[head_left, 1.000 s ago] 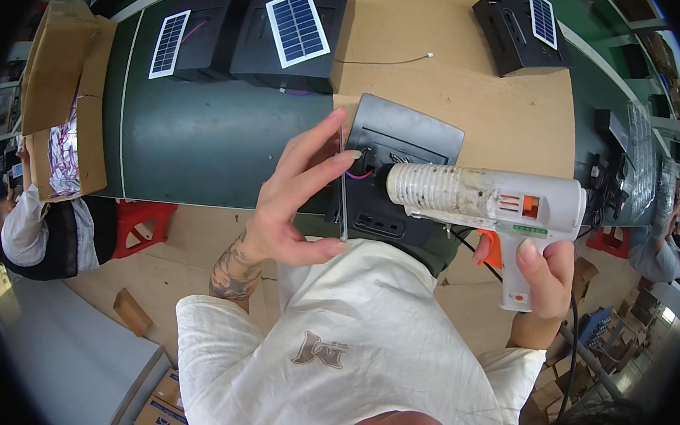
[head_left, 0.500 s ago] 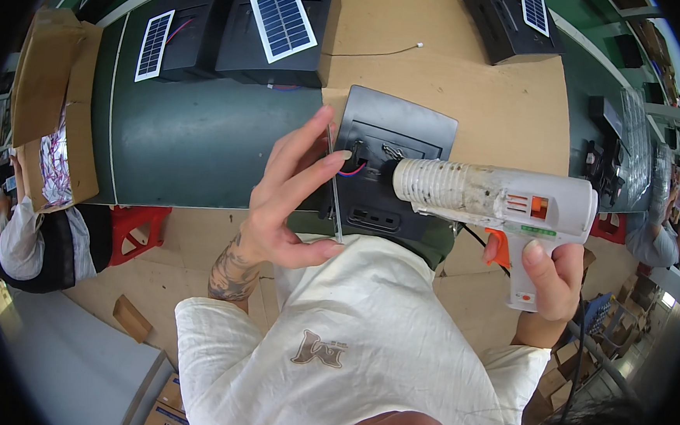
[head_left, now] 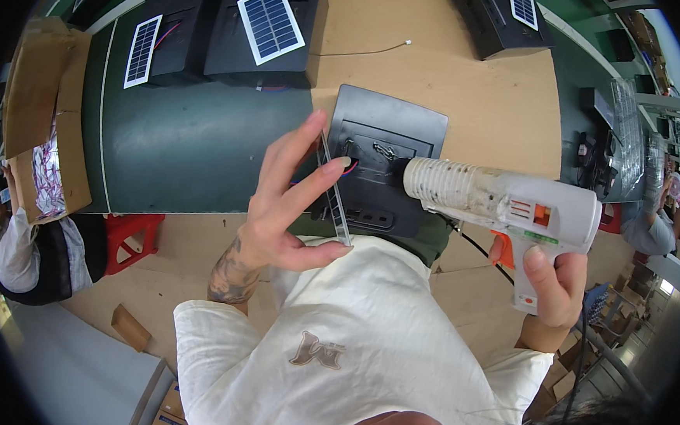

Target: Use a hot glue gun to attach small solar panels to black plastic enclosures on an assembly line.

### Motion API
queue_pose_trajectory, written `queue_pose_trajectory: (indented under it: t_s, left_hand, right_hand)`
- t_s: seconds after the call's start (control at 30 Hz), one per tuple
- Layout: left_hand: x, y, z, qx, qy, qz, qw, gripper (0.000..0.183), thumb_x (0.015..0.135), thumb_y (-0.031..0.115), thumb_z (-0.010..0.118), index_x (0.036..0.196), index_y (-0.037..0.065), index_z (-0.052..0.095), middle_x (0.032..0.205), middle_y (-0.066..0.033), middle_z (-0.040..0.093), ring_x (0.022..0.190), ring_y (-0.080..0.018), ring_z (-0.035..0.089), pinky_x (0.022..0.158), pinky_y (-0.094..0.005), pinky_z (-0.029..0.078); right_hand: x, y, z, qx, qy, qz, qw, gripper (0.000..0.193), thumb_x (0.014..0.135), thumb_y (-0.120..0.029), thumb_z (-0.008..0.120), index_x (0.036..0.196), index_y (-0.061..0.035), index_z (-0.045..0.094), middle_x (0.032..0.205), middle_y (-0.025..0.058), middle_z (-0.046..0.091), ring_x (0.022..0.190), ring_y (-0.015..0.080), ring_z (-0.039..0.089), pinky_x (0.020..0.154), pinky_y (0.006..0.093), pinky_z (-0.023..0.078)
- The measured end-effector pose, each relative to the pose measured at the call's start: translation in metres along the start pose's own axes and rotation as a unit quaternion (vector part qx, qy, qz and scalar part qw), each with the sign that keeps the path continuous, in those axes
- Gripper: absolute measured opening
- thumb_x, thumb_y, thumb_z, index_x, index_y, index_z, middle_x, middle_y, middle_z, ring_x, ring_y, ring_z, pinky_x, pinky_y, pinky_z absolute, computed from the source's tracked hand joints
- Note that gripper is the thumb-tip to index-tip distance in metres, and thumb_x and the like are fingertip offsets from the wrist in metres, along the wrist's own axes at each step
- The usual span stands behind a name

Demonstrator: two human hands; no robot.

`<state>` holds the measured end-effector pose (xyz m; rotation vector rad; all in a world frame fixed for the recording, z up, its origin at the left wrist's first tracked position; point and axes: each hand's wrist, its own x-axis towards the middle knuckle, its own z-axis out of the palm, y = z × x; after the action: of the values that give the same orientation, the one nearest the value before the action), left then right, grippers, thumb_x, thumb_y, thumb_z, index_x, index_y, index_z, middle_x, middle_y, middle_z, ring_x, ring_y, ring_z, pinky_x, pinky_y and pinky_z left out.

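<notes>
My left hand [head_left: 282, 201] pinches a thin solar panel [head_left: 335, 200] by its edges, between thumb and fingers. The panel stands almost edge-on, so little of its face shows. Close beside it lies a black plastic housing [head_left: 396, 122] with a recessed middle and clear glossy strands on it. A red and blue wire [head_left: 350, 167] comes out of the housing near my fingertips. In my right hand [head_left: 557, 284] is a white hot glue gun [head_left: 504, 195] with an orange trigger and a stained, ribbed barrel. Its dark nozzle points left over the housing.
Black housings with solar panels stand at the far left [head_left: 269, 29] and far right [head_left: 499, 23]. A thin cable [head_left: 365, 52] lies on the cardboard sheet [head_left: 502, 105]. An open carton [head_left: 68, 141] with wires is at left, near a seated person [head_left: 50, 249] and red stool [head_left: 132, 239].
The glue gun has drawn slightly right, its nozzle farther from the panel. The panel has turned a little, showing more of its face. The whole view has shifted slightly.
</notes>
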<state>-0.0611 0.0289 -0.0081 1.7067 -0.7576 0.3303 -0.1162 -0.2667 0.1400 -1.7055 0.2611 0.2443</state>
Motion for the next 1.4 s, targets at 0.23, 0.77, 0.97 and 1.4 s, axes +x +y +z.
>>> queue_pose_trajectory:
  t_s: [0.23,0.77,0.97,1.4]
  left_hand:
    - [0.000,0.001,0.000,0.010,-0.002,0.000,1.000,0.074,0.068,0.032,0.081,0.129,-0.002,0.058,0.143,-0.0374,0.038,0.125,-0.0481,0.046,0.102,-0.0512,0.040]
    - [-0.003,-0.011,0.008,-0.042,0.046,0.025,0.998,0.083,0.067,0.033,0.083,0.135,-0.004,0.052,0.144,-0.0374,0.037,0.126,-0.0482,0.046,0.103,-0.0529,0.037]
    - [-0.003,-0.013,0.009,-0.046,0.047,0.023,0.998,0.081,0.066,0.033,0.083,0.132,-0.003,0.054,0.144,-0.0375,0.037,0.125,-0.0477,0.046,0.103,-0.0523,0.038]
    - [-0.003,-0.008,0.012,-0.051,0.073,-0.003,0.996,0.074,0.069,0.035,0.082,0.127,-0.003,0.059,0.144,-0.0389,0.036,0.123,-0.0473,0.048,0.102,-0.0518,0.040]
  right_hand:
    - [-0.003,-0.010,0.000,-0.062,-0.041,-0.014,0.997,0.054,0.086,-0.018,0.063,0.129,0.0117,0.047,0.105,0.0253,0.064,0.085,0.0273,0.064,0.074,0.0363,0.051]
    - [0.002,0.007,0.018,-0.046,-0.009,-0.075,0.996,0.060,0.090,-0.022,0.061,0.135,0.0101,0.039,0.113,0.0282,0.060,0.084,0.0311,0.064,0.072,0.0407,0.053]
    - [0.009,0.011,0.020,-0.052,-0.027,-0.093,0.994,0.057,0.091,-0.020,0.059,0.135,0.0095,0.039,0.114,0.0282,0.060,0.083,0.0304,0.064,0.071,0.0408,0.053]
    - [-0.003,0.005,0.007,-0.186,0.008,-0.082,0.979,0.058,0.090,-0.018,0.060,0.136,0.0095,0.039,0.113,0.0272,0.060,0.083,0.0298,0.064,0.071,0.0403,0.052]
